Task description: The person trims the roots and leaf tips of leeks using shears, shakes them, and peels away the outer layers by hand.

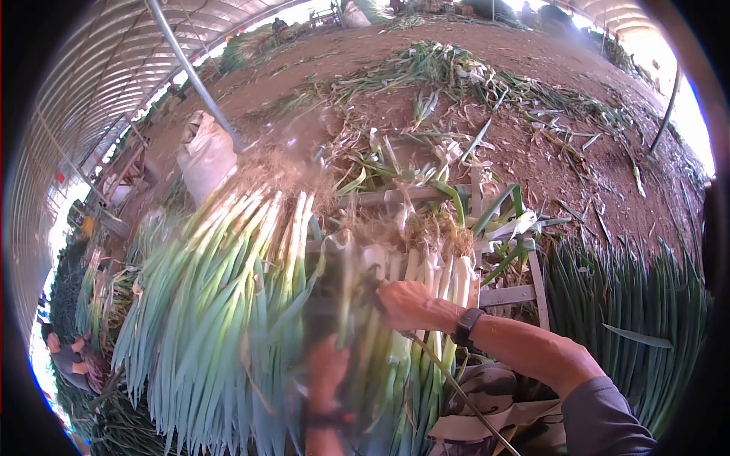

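Smeared by motion, my left hand point(327, 368) is closed around the lower green part of a long green onion point(346, 285), which stands root end away from me. My right hand point(411, 304), with a dark watch point(466, 327) on its wrist, reaches in from the right. Its fingers are curled close beside that onion; what lies in them is hidden by blur. Under and beyond my right hand, several white-stemmed onions point(445, 275) lie with their roots pointing away. A large pile of green onions point(220, 304) fans out left of my hands.
A wooden frame point(508, 295) stands under the onions. More onion greens point(623, 327) are on the right. Peeled leaves and scraps point(456, 68) litter the soil beyond. A white sack point(205, 156) stands by a metal pole point(194, 72). Another person point(72, 361) is at far left.
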{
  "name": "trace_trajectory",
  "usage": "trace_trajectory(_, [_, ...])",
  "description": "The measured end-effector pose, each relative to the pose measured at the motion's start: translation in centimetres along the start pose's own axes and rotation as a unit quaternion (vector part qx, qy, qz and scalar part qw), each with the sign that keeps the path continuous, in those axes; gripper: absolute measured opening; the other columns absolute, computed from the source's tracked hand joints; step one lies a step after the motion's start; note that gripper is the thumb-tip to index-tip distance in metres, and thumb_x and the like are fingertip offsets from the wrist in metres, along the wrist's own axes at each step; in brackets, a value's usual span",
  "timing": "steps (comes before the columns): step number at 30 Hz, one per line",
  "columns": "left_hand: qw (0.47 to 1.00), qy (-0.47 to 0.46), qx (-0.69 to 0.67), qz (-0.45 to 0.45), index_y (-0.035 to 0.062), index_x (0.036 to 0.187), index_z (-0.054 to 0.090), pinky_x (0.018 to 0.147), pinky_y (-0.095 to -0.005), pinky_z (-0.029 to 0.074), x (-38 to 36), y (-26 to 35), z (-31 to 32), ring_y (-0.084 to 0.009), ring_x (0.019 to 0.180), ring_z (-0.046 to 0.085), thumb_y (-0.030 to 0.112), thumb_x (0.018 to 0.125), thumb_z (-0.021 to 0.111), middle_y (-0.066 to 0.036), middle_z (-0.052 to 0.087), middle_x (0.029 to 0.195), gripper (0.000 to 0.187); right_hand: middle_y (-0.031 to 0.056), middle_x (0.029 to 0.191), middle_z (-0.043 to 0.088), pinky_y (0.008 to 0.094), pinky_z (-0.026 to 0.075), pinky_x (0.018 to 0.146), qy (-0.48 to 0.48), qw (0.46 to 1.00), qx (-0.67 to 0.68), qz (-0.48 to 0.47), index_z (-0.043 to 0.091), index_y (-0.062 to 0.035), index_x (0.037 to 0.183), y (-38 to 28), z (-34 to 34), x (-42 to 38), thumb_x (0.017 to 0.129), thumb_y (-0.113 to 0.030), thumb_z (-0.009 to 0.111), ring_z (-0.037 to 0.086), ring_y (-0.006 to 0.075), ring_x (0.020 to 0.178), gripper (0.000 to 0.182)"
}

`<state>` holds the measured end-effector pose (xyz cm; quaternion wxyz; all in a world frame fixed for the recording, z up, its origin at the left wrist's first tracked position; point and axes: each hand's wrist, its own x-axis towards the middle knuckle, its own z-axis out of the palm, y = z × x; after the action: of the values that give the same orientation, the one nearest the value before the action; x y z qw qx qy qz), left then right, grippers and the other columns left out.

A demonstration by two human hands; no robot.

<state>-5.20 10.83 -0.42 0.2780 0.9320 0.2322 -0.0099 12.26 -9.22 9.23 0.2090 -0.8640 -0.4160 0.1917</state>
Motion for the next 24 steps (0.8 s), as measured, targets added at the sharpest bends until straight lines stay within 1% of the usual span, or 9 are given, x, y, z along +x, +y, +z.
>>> trace_trajectory(5, [0.999,-0.037,-0.006,0.011,0.001,0.104,0.064,0.08,-0.0539,0.05,1.6,0.2,-0.5,-0.0489,0.091,0.064,0.034,0.091,0.064,-0.029,0.068,0.092,0.036,0.0128,0.075,0.068,0.0412,0.056,0.057,0.036,0.999,-0.006,-0.014,0.069,0.0038,0.083,0.6,0.2,0.2,0.078,-0.018,0.066,0.069,0.0306,0.063,0.023])
trace_trajectory(9, [0.999,-0.035,0.02,0.025,0.0004,0.095,0.061,0.077,-0.0577,0.048,1.8,0.9,0.0,-0.0523,0.088,0.062,0.039,0.093,0.06,-0.032,0.065,0.088,0.039,0.0074,0.07,0.066,0.0366,0.05,0.048,-0.07,0.997,-0.003,-0.02,0.07,0.0012,0.096,1.1,-0.4,-0.9,0.083,-0.017,0.065,0.065,0.0206,0.057,0.023])
trace_trajectory(11, [0.997,-0.055,0.021,0.047,0.0002,0.095,0.061,0.077,-0.0584,0.048,1.0,0.4,0.6,-0.0525,0.088,0.062,0.04,0.093,0.06,-0.032,0.065,0.087,0.039,0.0053,0.069,0.065,0.0334,0.047,0.044,-0.098,0.993,-0.02,-0.068,0.07,-0.0007,0.105,-0.2,-2.6,-4.1,0.087,-0.017,0.065,0.062,0.0151,0.054,0.025])
trace_trajectory(15, [0.991,-0.125,0.021,0.048,-0.0007,0.092,0.058,0.077,-0.0593,0.048,-0.2,2.5,-1.1,-0.053,0.089,0.062,0.039,0.092,0.061,-0.033,0.065,0.088,0.04,0.003,0.069,0.065,0.0298,0.043,0.042,-0.154,0.983,-0.007,-0.096,0.066,-0.0071,0.126,-1.1,-6.6,-8.4,0.092,-0.018,0.066,0.06,0.0111,0.051,0.035])
trace_trajectory(18, [0.989,-0.134,0.027,0.062,-0.0009,0.094,0.059,0.076,-0.0585,0.048,0.0,2.9,-1.2,-0.0535,0.088,0.061,0.042,0.092,0.062,-0.033,0.065,0.087,0.043,0.0018,0.067,0.064,0.0288,0.041,0.041,-0.136,0.989,-0.037,-0.042,0.061,-0.0091,0.133,-1.2,-9.4,-10.3,0.091,-0.018,0.066,0.059,0.0112,0.051,0.043])
trace_trajectory(19, [0.987,-0.154,0.005,0.038,-0.0013,0.097,0.06,0.078,-0.0574,0.049,0.2,3.5,-1.4,-0.0531,0.09,0.061,0.045,0.091,0.063,-0.033,0.065,0.09,0.047,0.004,0.065,0.064,0.0274,0.039,0.039,-0.109,0.989,-0.051,-0.085,0.06,-0.0077,0.132,-0.6,-9.7,-10.8,0.094,-0.02,0.061,0.057,0.0108,0.049,0.04])
trace_trajectory(22, [0.981,-0.185,-0.049,-0.002,-0.0034,0.108,0.062,0.086,-0.0536,0.049,-0.3,5.0,-1.8,-0.0509,0.098,0.062,0.052,0.089,0.066,-0.033,0.066,0.1,0.059,0.0149,0.065,0.063,0.0453,0.052,0.055,-0.126,0.992,-0.025,-0.006,0.06,-0.0042,0.123,0.7,-11.4,-13.0,0.079,-0.028,0.069,0.066,0.0332,0.059,0.052])
trace_trajectory(23, [0.983,-0.173,-0.061,0.01,-0.0046,0.112,0.062,0.089,-0.0521,0.049,-0.7,5.3,-1.3,-0.0496,0.101,0.062,0.055,0.087,0.068,-0.034,0.066,0.105,0.065,0.0164,0.068,0.064,0.0464,0.052,0.059,-0.167,0.984,-0.053,0.017,0.06,-0.0028,0.121,2.0,-11.5,-13.3,0.077,-0.03,0.071,0.067,0.0353,0.064,0.053])
trace_trajectory(24, [0.984,-0.161,-0.073,0.022,-0.0059,0.117,0.062,0.092,-0.0505,0.049,-1.0,5.8,-1.0,-0.0483,0.105,0.062,0.057,0.086,0.07,-0.034,0.066,0.109,0.07,0.0144,0.065,0.062,0.0457,0.051,0.057,-0.139,0.986,-0.087,0.008,0.062,-0.0042,0.116,2.9,-11.9,-14.1,0.082,-0.035,0.067,0.066,0.0335,0.061,0.046])
